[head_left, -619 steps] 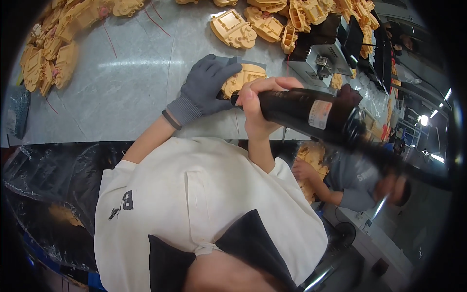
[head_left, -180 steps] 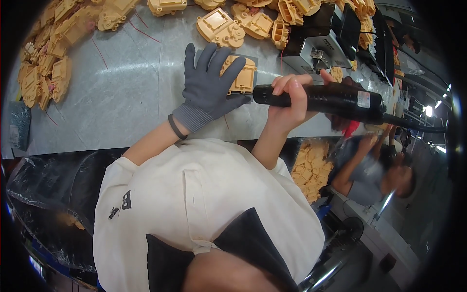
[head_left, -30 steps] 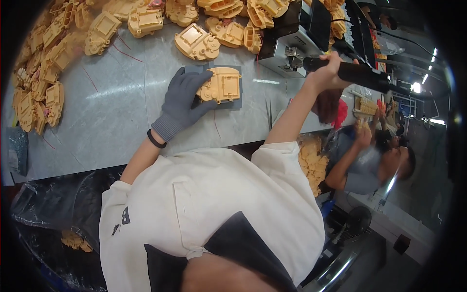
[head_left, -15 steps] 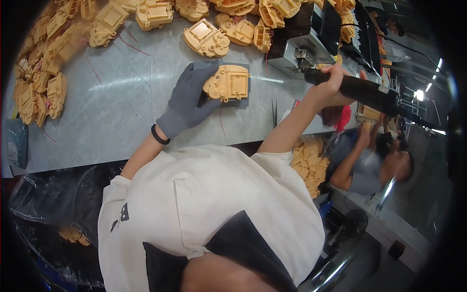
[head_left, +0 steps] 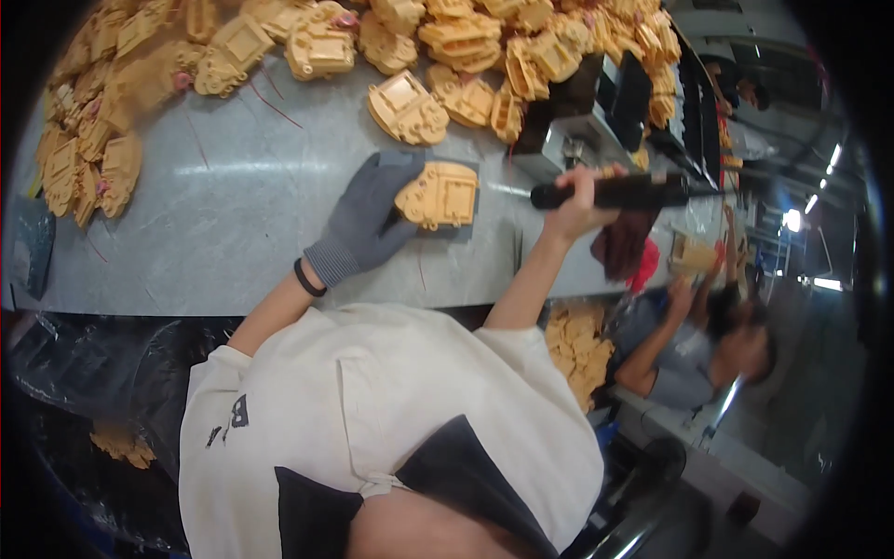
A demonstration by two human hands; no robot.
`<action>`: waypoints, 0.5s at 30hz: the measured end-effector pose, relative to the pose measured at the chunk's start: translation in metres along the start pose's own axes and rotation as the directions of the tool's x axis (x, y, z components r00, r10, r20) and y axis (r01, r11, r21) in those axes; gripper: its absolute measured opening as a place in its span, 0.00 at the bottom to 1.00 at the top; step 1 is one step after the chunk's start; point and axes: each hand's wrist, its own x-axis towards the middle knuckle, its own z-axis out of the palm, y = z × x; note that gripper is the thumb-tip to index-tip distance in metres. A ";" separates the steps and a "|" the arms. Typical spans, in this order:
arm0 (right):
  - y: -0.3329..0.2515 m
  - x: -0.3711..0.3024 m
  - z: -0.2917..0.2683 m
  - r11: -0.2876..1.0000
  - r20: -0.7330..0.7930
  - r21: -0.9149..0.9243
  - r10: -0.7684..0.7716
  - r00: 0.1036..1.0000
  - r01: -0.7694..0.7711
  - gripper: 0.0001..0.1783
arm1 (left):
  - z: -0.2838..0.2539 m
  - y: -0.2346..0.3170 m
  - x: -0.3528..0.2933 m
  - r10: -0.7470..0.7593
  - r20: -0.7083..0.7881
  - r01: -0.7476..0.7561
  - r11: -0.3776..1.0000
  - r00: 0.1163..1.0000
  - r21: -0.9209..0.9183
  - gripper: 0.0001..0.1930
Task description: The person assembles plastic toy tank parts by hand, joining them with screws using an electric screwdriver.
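My left hand (head_left: 368, 214), in a grey knitted glove, grips the left side of a yellow plastic housing (head_left: 445, 196). The housing lies flat on a grey block (head_left: 466, 230) on the table, its rectangular recess facing up. Closed around a black electric screwdriver (head_left: 643, 192) is my bare right hand (head_left: 579, 207). The tool is held nearly level in the air, right of the housing and apart from it. Its bit cannot be made out.
Many yellow housings (head_left: 407, 107) are heaped along the table's far and left sides. A black box-shaped machine (head_left: 568, 116) stands beyond my right hand. Right of it lie dark red and pink cloths (head_left: 622, 250). A co-worker (head_left: 684, 349) sits at the right, near a bag of yellow parts (head_left: 575, 349).
My right hand has moved left and nearer with the screwdriver, away from the black machine. The tool has swung closer to level. My left hand still holds the housing; the whole view has shifted slightly.
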 end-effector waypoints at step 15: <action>-0.008 0.054 0.000 0.978 -0.200 -0.049 -0.208 0.958 0.202 0.26 | 0.000 0.000 -0.005 -0.021 0.045 0.020 1.000 0.999 0.005 0.34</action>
